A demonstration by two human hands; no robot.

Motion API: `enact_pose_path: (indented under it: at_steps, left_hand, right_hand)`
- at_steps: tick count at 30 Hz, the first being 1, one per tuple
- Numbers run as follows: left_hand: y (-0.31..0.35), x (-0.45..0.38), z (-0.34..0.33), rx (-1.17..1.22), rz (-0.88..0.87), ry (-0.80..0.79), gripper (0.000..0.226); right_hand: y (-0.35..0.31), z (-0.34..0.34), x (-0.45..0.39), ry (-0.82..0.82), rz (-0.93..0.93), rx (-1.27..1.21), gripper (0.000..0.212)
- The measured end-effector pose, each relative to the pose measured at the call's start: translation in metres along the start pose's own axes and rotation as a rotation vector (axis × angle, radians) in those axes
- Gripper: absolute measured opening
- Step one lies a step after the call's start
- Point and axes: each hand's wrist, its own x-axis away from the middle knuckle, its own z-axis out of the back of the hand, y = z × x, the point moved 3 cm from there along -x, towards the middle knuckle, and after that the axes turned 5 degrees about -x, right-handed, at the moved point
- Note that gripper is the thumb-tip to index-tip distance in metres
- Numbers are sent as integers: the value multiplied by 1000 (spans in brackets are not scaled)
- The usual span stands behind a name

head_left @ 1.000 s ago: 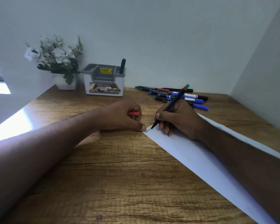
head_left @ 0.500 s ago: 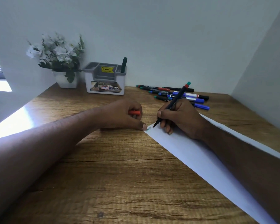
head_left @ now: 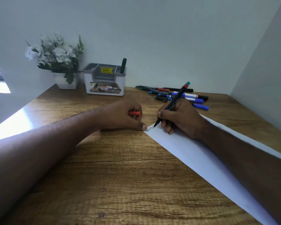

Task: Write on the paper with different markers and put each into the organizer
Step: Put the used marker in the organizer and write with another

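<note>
My right hand [head_left: 182,119] grips a black marker [head_left: 173,103] with a red and green end, its tip touching the white paper [head_left: 193,156] near the far corner, where a few small written marks show. My left hand [head_left: 122,116] is closed around an orange-red marker cap [head_left: 134,113], and its thumb presses the paper's corner. The grey and white organizer [head_left: 104,85] stands at the back against the wall with one dark green marker [head_left: 123,65] upright in its right slot. Several loose markers [head_left: 173,94] lie in a pile behind my right hand.
A white pot of white flowers [head_left: 58,62] stands left of the organizer. Walls close in behind and on the right. The wooden desk [head_left: 120,176] stretches toward me, with a bright sunlit strip along its left edge.
The marker tip has crept slightly rightward along the paper's top, leaving more writing. My left hand stayed in place holding the cap.
</note>
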Motion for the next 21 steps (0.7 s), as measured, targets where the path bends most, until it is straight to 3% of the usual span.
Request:
enact_pose_path:
  at_steps: [21]
  left_hand:
    - [-1,-1,0,0,-16,15,27]
  right_hand:
    - [-1,1,0,53,-19,-1,17]
